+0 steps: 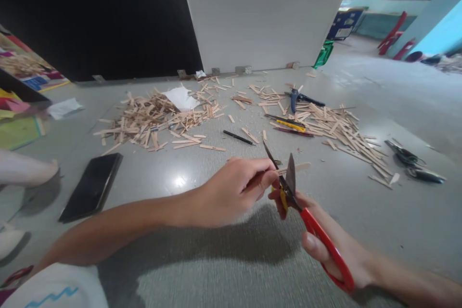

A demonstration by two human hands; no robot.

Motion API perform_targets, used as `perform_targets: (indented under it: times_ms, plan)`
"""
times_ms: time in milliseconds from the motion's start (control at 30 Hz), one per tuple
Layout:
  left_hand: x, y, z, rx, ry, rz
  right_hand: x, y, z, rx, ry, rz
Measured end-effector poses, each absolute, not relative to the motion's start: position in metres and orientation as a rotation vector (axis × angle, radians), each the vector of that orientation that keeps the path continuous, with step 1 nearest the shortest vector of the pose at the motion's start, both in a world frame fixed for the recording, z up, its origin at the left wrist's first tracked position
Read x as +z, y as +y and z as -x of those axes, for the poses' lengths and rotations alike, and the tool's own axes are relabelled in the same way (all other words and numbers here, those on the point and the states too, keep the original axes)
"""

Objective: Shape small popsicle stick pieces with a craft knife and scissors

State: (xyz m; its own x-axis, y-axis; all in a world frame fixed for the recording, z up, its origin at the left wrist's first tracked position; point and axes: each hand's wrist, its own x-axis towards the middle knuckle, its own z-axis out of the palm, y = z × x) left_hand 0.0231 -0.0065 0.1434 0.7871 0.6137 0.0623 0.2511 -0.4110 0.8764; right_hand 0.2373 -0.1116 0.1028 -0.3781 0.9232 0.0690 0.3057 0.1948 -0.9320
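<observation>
Between the thumb and fingers of my left hand (234,191) is a thin, flat wooden stick (302,167), its free end pointing right. My right hand (335,231) grips a pair of red-handled scissors (327,245), thumb through one loop; a bit of yellow shows near the pivot. The dark blades are spread apart, with the stick passing between them close to my left fingertips. Beyond my hands lie a black pen (238,137), a yellow cutter knife (290,124) and blue-handled pliers (294,98).
Wooden sticks form a heap (144,118) with white paper (181,98) on the left and a spread pile (346,134) on the right. A dark phone (92,186) lies left of my forearm. Black-handled tools (411,161) rest far right. A black and white panel (267,14) stands behind.
</observation>
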Motion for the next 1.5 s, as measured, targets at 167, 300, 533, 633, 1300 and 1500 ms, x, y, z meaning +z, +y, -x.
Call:
perform_targets:
  times_ms: [167, 300, 533, 633, 1300, 1500]
  plan:
    - [0.141, -0.01, -0.024, 0.454, 0.604, -2.001, 0.108, -0.111, -0.231, 1.225, -1.752, 1.122]
    - [0.141, -0.013, -0.023, 0.468, 0.598, -2.019, 0.115, -0.108, -0.226, 1.204, -1.759, 1.096]
    - [0.141, -0.013, -0.022, 0.443, 0.53, -2.057, 0.092, -0.115, -0.234, 1.081, -1.749, 1.201]
    - [0.141, -0.014, -0.022, 0.431, 0.506, -2.061, 0.082, -0.119, -0.236, 1.034, -1.72, 1.226]
    - [0.136, -0.022, -0.026, 0.476, 0.521, -1.911, 0.082, -0.122, -0.231, 0.899, -1.735, 1.298]
    - [0.135, -0.022, -0.027, 0.525, 0.473, -1.928, 0.092, -0.119, -0.226, 0.95, -1.721, 1.256]
